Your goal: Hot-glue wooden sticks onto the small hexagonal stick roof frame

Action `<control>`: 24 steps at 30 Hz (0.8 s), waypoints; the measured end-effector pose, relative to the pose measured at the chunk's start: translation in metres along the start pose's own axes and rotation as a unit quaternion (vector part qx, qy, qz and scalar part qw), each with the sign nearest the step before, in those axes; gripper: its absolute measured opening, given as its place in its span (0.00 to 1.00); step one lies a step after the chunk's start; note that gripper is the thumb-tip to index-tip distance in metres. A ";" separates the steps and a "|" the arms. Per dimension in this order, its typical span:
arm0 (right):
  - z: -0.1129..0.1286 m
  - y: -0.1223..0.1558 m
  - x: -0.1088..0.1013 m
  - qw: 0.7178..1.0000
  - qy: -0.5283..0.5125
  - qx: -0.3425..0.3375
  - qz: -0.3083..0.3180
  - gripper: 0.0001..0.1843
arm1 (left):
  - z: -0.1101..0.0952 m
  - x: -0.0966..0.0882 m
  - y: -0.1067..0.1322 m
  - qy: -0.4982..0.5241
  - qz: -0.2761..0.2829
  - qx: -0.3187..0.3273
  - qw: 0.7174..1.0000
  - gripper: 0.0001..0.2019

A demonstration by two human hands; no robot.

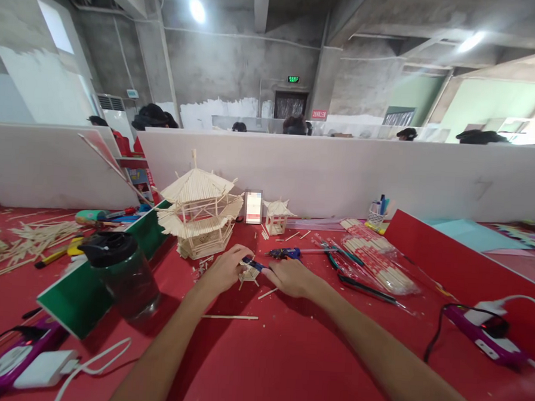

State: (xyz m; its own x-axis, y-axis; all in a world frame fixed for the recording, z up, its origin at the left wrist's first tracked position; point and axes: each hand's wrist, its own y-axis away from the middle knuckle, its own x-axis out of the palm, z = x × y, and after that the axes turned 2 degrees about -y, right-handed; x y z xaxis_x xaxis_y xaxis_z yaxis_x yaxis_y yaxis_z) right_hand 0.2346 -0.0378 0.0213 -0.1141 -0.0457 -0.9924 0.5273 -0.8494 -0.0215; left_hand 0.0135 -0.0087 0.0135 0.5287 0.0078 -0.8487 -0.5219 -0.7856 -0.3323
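While loose sticks [45,240] lay strewn over the far left of the red table [295,363], a dark-lidded bottle [122,279] stood against the green divider [80,304], and a large stick pavilion [203,232] rose behind it to the right. Next came the left hand [232,265], its fingers curled in at the left side of a small stick frame [248,276]; whether they gripped the frame or the dark blue tool [254,264] just above it, I could not tell. That frame sat between the two hands, low over the middle of the table, nearer the person than a small pavilion [277,212] with a finished-looking roof. From the other side the right hand [293,278] seemed to have its fingers folded around the right end of the blue tool, though the kind of tool was too small to make out. Judging by this, the step in hand was trimming or fitting a piece on the little frame; the next move called for a steady hold on the frame and light pressure, since such thin sticks would likely snap or shift. Just beyond the right hand lay a glue gun [287,253], handy for a joint, and farther right rested bagged sticks [376,260], a ready supply, before the red divider [461,270].
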 end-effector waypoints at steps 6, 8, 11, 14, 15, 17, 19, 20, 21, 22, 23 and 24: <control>-0.003 -0.013 0.008 1.000 0.008 -0.006 -0.014 0.32 | 0.011 0.003 -0.002 -0.002 -0.033 0.002 0.999 0.18; -0.003 -0.019 0.012 1.000 -0.001 -0.002 -0.016 0.32 | 0.015 0.003 -0.001 -0.001 -0.039 0.002 0.999 0.17; -0.003 -0.027 0.016 1.000 -0.014 -0.005 -0.025 0.32 | 0.020 0.001 -0.001 0.004 -0.047 0.000 0.999 0.16; -0.004 -0.034 0.014 1.000 -0.006 0.012 -0.017 0.32 | 0.022 -0.002 -0.001 0.002 -0.055 -0.025 0.998 0.18; -0.005 -0.034 0.012 1.000 -0.003 0.025 -0.017 0.32 | 0.022 -0.003 -0.001 0.001 -0.059 -0.034 0.998 0.18; -0.009 -0.033 0.006 0.998 -0.007 0.057 -0.030 0.32 | 0.024 -0.004 -0.001 -0.002 -0.065 -0.040 0.997 0.18; -0.018 -0.028 -0.002 0.995 -0.017 0.092 -0.045 0.33 | 0.026 -0.004 -0.001 -0.007 -0.067 -0.037 0.997 0.16; -0.025 -0.023 -0.007 0.993 -0.021 0.109 -0.044 0.33 | 0.026 -0.004 -0.001 -0.012 -0.064 -0.033 0.997 0.15; -0.033 -0.018 -0.011 0.991 -0.022 0.121 -0.042 0.33 | 0.027 -0.004 -0.001 -0.020 -0.059 -0.030 0.998 0.13; -0.043 -0.012 -0.016 0.990 -0.023 0.137 -0.040 0.33 | 0.027 -0.004 -0.001 -0.029 -0.053 -0.028 0.998 0.12; -0.053 -0.005 -0.019 0.987 -0.029 0.153 -0.039 0.33 | 0.027 -0.003 -0.001 -0.041 -0.047 -0.028 0.998 0.10; -0.065 0.002 -0.021 0.984 -0.034 0.170 -0.043 0.33 | 0.027 -0.003 -0.001 -0.052 -0.039 -0.028 0.997 0.09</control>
State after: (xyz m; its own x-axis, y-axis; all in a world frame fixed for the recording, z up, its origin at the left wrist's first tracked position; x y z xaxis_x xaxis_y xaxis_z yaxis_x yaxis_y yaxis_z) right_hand 0.2928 -0.0047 0.0347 -0.2083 0.0077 -0.9780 0.2036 -0.9777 -0.0510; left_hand -0.0053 0.0085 0.0056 0.4920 0.1329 -0.8604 -0.4421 -0.8132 -0.3784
